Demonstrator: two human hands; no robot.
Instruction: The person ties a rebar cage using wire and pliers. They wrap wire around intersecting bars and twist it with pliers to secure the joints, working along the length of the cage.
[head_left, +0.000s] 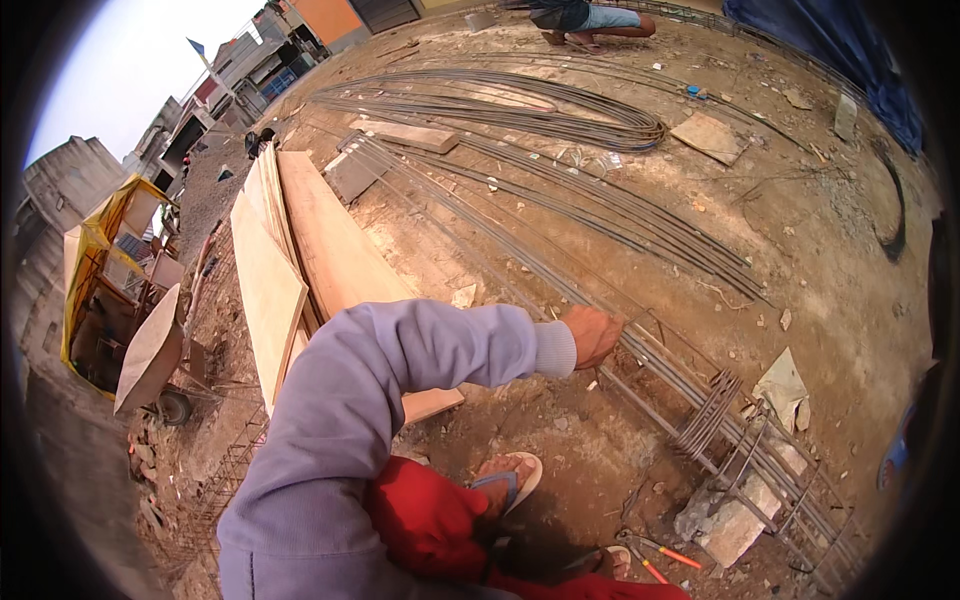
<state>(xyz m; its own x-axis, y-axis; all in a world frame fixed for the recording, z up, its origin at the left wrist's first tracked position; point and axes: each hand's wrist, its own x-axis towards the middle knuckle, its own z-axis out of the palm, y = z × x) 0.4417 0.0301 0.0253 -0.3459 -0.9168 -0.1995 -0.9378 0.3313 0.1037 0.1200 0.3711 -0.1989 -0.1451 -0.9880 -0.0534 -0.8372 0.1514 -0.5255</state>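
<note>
My left hand (594, 336), in a lavender sleeve, is closed at the long steel rebars (517, 259) of a partly assembled cage. Its fingers are partly hidden, so the exact bar in its grip is unclear. A thin bent steel stirrup (660, 324) stands just beyond the knuckles. Farther along the bars, several stirrups (709, 416) are bunched together. The cage's near end rests over a concrete block (739, 517). Tying nippers (651, 546) with orange handles lie on the dirt by my foot. My right hand is out of view.
Plywood sheets (337, 240) lie left of the bars. Beyond are loose rebars (600, 202), a bent rebar bundle (637, 127) and a wooden plank (409, 136). A wheelbarrow (154, 352) stands far left. Another person (592, 21) squats at the top. A blue tarp (840, 52) hangs top right.
</note>
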